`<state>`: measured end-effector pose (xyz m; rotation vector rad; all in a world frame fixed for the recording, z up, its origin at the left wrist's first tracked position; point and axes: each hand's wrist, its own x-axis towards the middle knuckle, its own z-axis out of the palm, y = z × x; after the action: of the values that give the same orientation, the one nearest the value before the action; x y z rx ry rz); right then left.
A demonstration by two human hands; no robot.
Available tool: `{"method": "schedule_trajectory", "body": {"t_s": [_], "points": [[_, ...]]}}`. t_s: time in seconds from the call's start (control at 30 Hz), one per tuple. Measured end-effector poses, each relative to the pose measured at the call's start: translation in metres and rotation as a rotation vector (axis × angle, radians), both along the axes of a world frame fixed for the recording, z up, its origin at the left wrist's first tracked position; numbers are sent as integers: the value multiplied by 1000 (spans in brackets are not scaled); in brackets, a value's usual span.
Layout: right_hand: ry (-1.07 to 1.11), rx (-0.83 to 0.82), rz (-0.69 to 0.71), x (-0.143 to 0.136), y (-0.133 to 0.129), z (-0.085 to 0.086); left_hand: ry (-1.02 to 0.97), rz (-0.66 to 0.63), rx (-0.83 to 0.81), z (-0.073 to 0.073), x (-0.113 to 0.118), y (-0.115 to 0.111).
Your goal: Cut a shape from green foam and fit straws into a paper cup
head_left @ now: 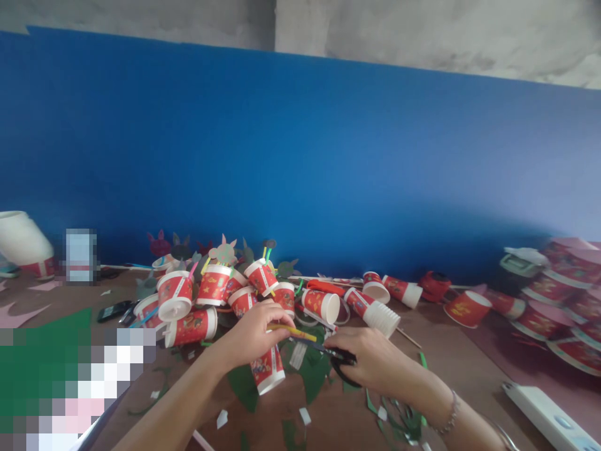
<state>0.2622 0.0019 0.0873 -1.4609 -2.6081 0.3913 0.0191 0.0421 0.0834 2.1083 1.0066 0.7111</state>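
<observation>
Between the fingers of my left hand [256,333] is a yellow drinking straw [303,334], lying roughly level and pointing right. My right hand [375,358] is closed on scissors with black handles [346,371]. Their blades reach left close to the straw's end; whether they touch it I cannot tell. Just below my left hand lies a tilted red paper cup [268,374]. Behind both hands is a heap of red printed paper cups [213,285], some with straws and paper animal heads on them. Green paper [312,373] lies on the table beneath the hands.
A nested stack of cups [382,318] lies behind my right hand. More cups are piled at the far right [547,319]. Green paper scraps [399,418] litter the front. A white power strip [554,416] sits front right. A blue panel [300,163] rises behind the table.
</observation>
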Motion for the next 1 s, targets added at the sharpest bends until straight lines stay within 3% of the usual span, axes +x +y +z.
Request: {"method": "schedule_trajectory", "body": {"t_s": [0.23,0.4,0.57,0.8,1.0], "points": [[-15,-5,-189,7,-4,-8,-166,100,-150,-12,0,4],[-98,-56,-406,-1,-7,-39,-374,131,-425,-20,9,5],[-230,-119,-443,-17,-14,-57,-621,161,-684,-31,25,-1],[-257,-129,-450,-32,-7,-40,-732,271,-668,-40,43,-8],[-109,-196,-418,-32,0,-48,-730,345,-651,-42,39,-18]]}}
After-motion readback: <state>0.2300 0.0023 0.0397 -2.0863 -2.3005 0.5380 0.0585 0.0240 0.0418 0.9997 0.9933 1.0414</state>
